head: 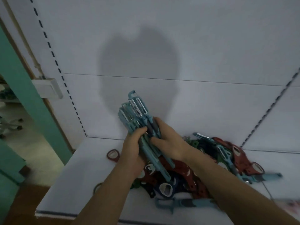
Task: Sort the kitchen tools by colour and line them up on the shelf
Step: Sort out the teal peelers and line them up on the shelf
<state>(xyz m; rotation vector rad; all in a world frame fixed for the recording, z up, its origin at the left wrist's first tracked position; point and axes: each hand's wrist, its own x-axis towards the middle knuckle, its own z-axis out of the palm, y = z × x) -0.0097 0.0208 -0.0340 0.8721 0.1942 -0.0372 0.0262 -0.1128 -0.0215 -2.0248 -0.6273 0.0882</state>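
Above the middle of the white shelf [81, 184], the left hand [132, 153] and right hand [168, 143] were both clamped round a bundle of light-blue peelers [138, 114], blades toward the back edge. Beneath them and toward the right edge lay a mixed pile [235, 159] of red, navy, green and blue tools.
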